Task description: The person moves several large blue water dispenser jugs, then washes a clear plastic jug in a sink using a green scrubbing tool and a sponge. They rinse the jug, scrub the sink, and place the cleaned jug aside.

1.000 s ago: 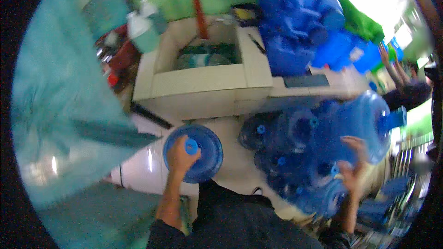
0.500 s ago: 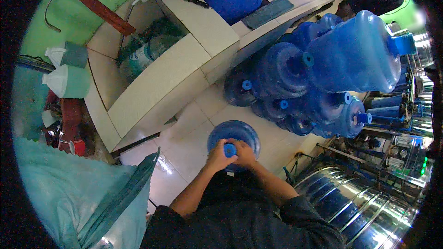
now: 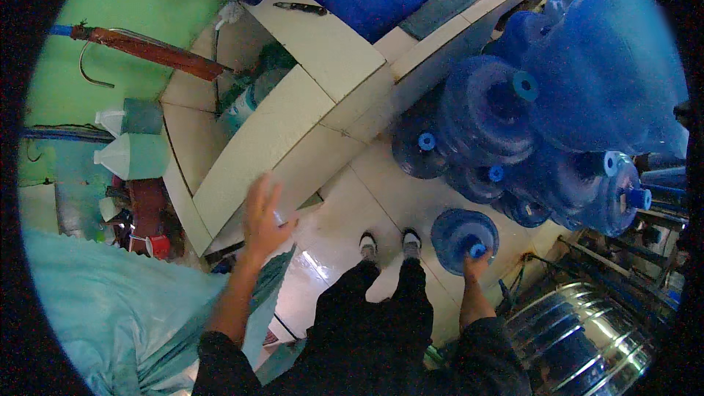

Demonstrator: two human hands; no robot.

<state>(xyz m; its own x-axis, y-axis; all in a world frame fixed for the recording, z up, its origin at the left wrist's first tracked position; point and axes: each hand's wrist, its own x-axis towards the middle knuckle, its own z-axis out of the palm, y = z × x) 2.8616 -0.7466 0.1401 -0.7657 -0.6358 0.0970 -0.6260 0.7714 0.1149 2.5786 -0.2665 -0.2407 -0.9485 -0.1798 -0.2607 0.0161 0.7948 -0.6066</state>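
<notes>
At our far left we have a draped green cloth, with a red mug and two pale plastic bottles behind it. Next comes a tiled trough with a labelled bottle inside. Our left hand is open, fingers spread, in front of the trough's near wall in our view and holding nothing. A knife lies on the ledge beyond.

Our shoes are on the floor tiles, left of a blue water jug. Our right hand is closed around that jug's neck, just under the cap. The jug is near the other jugs, though we cannot tell whether its base touches the floor or how full it is.

As far as we can judge, the capping of this jug is done and its handling is unfinished, since our grip is on it. The others nearby stand or lie grouped, several visibly capped, none in our hands. A shiny steel tank sits farthest right.
</notes>
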